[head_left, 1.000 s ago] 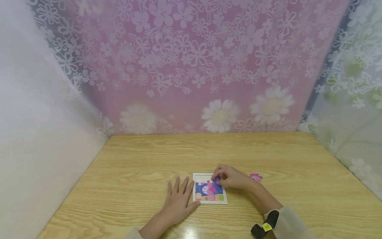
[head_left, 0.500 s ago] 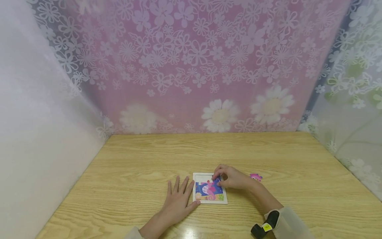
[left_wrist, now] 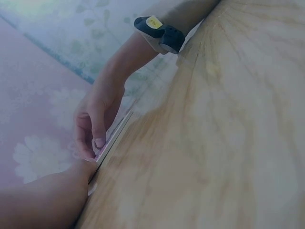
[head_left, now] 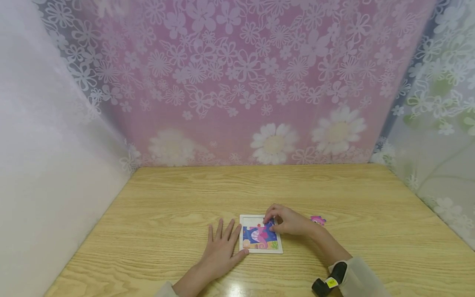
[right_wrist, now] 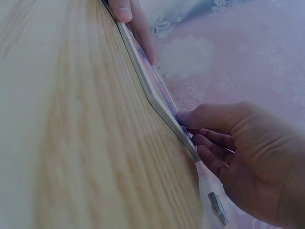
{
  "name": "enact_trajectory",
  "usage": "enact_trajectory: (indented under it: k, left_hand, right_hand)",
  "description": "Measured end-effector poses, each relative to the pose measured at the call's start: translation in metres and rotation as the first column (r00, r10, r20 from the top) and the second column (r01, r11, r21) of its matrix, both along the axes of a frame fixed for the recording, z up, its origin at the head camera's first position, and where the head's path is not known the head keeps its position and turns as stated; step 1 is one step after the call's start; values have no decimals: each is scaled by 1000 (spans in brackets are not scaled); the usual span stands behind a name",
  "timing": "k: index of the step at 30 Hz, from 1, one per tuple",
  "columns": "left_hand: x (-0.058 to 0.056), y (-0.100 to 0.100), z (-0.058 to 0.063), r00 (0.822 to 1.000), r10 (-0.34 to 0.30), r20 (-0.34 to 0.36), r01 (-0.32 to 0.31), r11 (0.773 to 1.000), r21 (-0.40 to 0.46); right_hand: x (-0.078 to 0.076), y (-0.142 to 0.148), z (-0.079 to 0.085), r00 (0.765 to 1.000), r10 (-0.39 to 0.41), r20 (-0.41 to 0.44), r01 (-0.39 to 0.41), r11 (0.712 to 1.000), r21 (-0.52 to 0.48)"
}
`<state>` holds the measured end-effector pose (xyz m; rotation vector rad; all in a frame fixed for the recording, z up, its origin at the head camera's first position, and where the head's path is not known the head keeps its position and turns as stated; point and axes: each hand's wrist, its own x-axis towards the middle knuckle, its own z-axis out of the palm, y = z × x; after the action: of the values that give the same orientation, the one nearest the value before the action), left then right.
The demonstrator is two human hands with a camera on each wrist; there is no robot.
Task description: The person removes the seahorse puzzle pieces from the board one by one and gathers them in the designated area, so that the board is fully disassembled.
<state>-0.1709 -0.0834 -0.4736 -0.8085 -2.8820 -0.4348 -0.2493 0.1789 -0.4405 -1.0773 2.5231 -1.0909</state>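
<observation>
A square jigsaw puzzle in a white frame (head_left: 265, 251) lies on the table, with a pink seahorse on blue in its assembled part. At its upper right, my right hand (head_left: 291, 220) pinches a blue puzzle piece (head_left: 269, 226) between thumb and fingers, down in the frame. The piece is partly covered by the fingers. My left hand (head_left: 219, 252) lies spread on the table, its thumb and index fingertip touching the frame's left side. In the right wrist view, the right thumb (right_wrist: 200, 116) presses at the puzzle's edge.
A loose pink puzzle piece (head_left: 318, 220) lies on the wooden table (head_left: 178, 198) just right of my right hand. A black wrist camera (head_left: 330, 280) is strapped to the right wrist. Flowered curtains (head_left: 222, 82) enclose the table's back and sides.
Almost nothing differs. My right fingers stay on the blue piece at the upper right with only a tiny shift, and my left hand keeps its place at the frame.
</observation>
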Motion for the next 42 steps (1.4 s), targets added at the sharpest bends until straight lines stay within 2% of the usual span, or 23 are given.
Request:
enact_trajectory:
  k: [21,28,35,42]
  left_hand:
    - [1,-2,0,1000,-5,11,5,1000,-10]
    - [1,-3,-1,1000,-11,12,12,1000,-13]
    - [2,-3,0,1000,-4,17,5,1000,-23]
    - [2,-3,0,1000,-6,15,6,1000,-15]
  right_hand:
    - [2,-3,-2,1000,-2,-9,2,1000,-15]
    - [2,-4,-3,999,8,-40,-9,1000,-27]
    - [5,-4,-1,998,-54,19,55,998,-39]
    - [3,-3,-2,994,-104,11,105,991,-88]
